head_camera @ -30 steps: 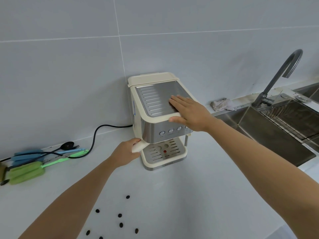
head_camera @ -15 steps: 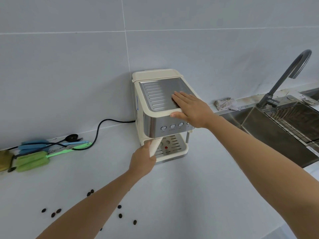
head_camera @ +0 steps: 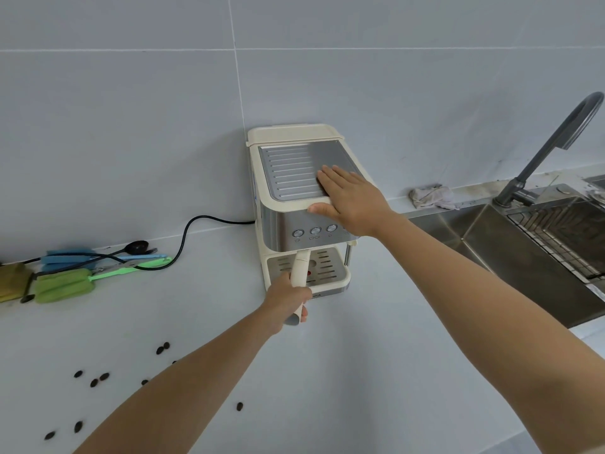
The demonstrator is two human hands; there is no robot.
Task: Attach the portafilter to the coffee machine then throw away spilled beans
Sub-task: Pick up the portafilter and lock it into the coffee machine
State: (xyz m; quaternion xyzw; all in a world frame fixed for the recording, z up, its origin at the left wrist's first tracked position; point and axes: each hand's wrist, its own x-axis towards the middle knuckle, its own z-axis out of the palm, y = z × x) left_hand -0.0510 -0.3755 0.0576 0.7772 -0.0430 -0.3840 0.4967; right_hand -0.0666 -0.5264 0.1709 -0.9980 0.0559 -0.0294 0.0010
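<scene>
A cream and steel coffee machine (head_camera: 288, 178) stands against the tiled wall. The portafilter's cream handle (head_camera: 300, 268) sticks out from under the machine's front, pointing straight toward me over the drip tray (head_camera: 330, 268); its basket end is hidden under the machine. My left hand (head_camera: 289, 298) is closed around the handle's near end. My right hand (head_camera: 352, 198) lies flat on the machine's top right, fingers together, thumb on the front edge. Several dark coffee beans (head_camera: 98, 380) lie scattered on the white counter at the lower left.
A black power cord (head_camera: 186, 234) runs left from the machine. Green and blue brushes (head_camera: 65, 285) and a black spoon (head_camera: 137, 246) lie by the wall at left. A steel sink (head_camera: 510, 244) with a grey tap (head_camera: 553, 139) and a crumpled rag (head_camera: 430, 198) are at right.
My left hand has swung the portafilter handle from the machine's left side round to the front centre. My right hand has stayed pressed on the machine's top.
</scene>
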